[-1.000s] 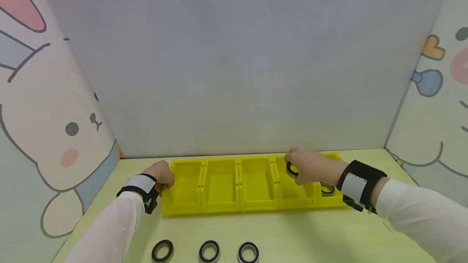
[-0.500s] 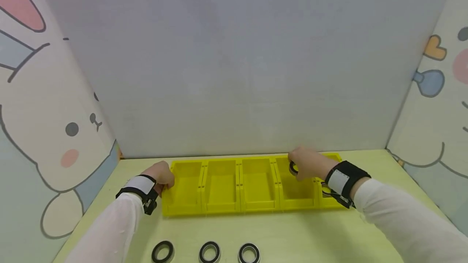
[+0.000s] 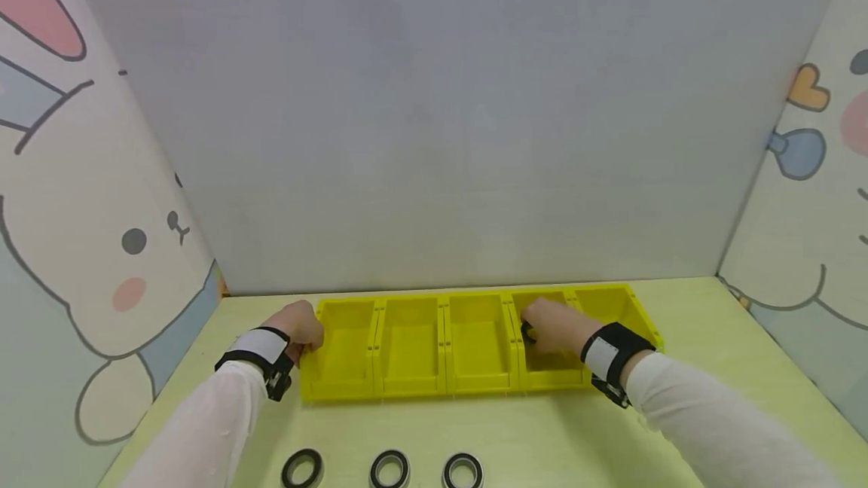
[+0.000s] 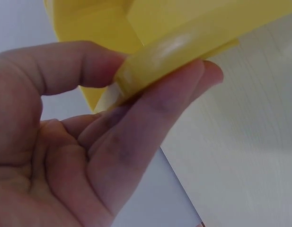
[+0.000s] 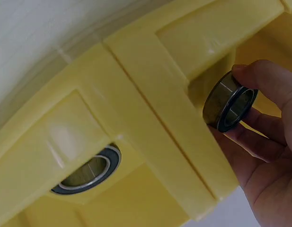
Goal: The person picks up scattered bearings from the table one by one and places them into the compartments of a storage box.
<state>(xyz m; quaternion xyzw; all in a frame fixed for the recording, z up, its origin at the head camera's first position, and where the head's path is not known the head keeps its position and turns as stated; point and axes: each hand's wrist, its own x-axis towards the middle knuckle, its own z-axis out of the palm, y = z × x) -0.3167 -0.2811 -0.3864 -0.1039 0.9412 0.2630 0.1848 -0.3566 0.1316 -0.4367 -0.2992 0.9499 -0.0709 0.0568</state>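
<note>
In the head view a yellow bin row (image 3: 410,390) stands along the back of the table. My left hand (image 3: 298,324) pinches its left end wall; the left wrist view shows thumb and fingers on either side of the yellow rim (image 4: 169,49). My right hand (image 3: 556,324) is down in the fourth compartment from the left, holding a black-and-silver ring bearing (image 5: 229,101) between thumb and fingers, tilted. Another bearing (image 5: 91,171) lies in the neighbouring compartment in the right wrist view; my wrist hides it from the head view.
Three bearings lie apart on the table in front of the bins: left (image 3: 301,468), middle (image 3: 389,468) and right (image 3: 463,470). A grey wall (image 3: 434,134) rises behind the bins, with cartoon-printed panels at both sides.
My right hand has moved down and slightly left into the fourth compartment with the bearing, and its wrist now covers the front of the rightmost compartment. My left hand stays put.
</note>
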